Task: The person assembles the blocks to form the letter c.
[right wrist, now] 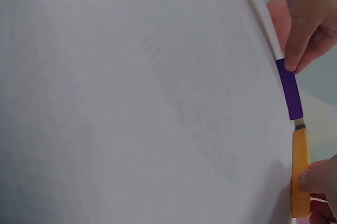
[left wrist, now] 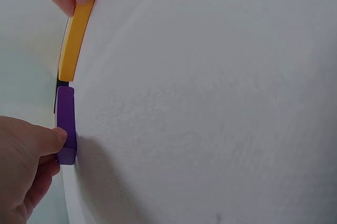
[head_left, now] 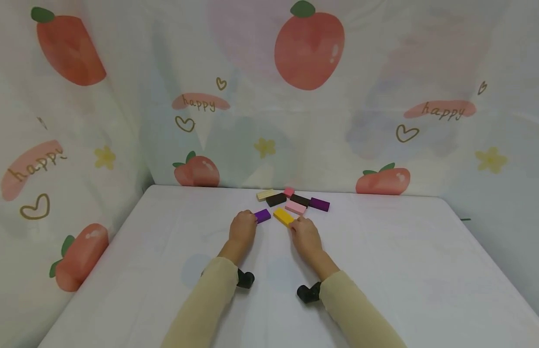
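Note:
My left hand (head_left: 243,229) pinches a purple block (head_left: 263,216) by its near end, thumb on the side facing the left wrist camera. A yellow block (head_left: 284,217) is pinched at its near end by my right hand (head_left: 306,235). Both oblong blocks angle toward each other with a small gap between their far ends. In the left wrist view the purple block (left wrist: 66,124) and the yellow block (left wrist: 79,34) stand nearly in line. Just beyond the yellow one lies a pink block (head_left: 296,208) on the white table.
Behind the hands lie a cream block (head_left: 266,195), two black blocks (head_left: 276,199), a small red-pink block (head_left: 288,192) and a dark purple block (head_left: 319,204). The white table (head_left: 382,251) ends at a patterned cloth (head_left: 313,140) at the back.

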`<state>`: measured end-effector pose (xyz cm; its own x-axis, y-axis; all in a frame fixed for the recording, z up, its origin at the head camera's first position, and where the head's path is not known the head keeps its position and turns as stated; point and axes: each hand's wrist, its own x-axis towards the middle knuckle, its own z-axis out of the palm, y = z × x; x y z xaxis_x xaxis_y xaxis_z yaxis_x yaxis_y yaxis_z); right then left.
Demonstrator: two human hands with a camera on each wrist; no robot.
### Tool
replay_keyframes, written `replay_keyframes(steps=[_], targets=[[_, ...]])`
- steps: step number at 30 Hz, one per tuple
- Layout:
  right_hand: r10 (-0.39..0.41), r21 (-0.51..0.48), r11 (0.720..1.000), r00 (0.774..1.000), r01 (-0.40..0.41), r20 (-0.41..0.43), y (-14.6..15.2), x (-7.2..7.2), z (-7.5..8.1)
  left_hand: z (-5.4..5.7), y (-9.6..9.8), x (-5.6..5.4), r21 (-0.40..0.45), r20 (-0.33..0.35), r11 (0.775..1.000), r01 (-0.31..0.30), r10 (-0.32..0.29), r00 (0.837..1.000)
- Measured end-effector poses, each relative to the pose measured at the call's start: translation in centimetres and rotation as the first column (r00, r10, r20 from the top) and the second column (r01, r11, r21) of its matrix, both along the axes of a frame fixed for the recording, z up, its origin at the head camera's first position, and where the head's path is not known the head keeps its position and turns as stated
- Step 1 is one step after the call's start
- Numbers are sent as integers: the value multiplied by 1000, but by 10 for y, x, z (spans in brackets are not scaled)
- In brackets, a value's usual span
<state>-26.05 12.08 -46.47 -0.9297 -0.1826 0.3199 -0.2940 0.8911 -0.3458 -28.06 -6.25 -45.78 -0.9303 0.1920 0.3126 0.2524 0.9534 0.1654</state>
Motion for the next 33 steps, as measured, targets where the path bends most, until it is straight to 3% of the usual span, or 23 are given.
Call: replay_keyframes(steps=[6, 11, 16, 21, 33], targets=[[10, 6, 1000, 1000, -10, 12, 1, 5, -2, 3, 1, 7, -10, 71, 1000, -18, 18, 997], [5, 4, 1000, 1000, -5, -7, 2, 8, 0, 5, 3, 13, -31, 72, 999, -13, 15, 997], [9, 0, 1000, 1000, -9, 21, 1, 16, 2, 4, 1, 23, -66, 30, 998, 20, -18, 999], [25, -12, 1000, 1000, -25, -4, 0, 25, 3, 4, -1, 36, -63, -22, 997, 49, -51, 998], [47, -14, 999, 999, -47, -4, -1, 37, 4, 1, -1, 62, -13, -114, 999, 32, -33, 993]])
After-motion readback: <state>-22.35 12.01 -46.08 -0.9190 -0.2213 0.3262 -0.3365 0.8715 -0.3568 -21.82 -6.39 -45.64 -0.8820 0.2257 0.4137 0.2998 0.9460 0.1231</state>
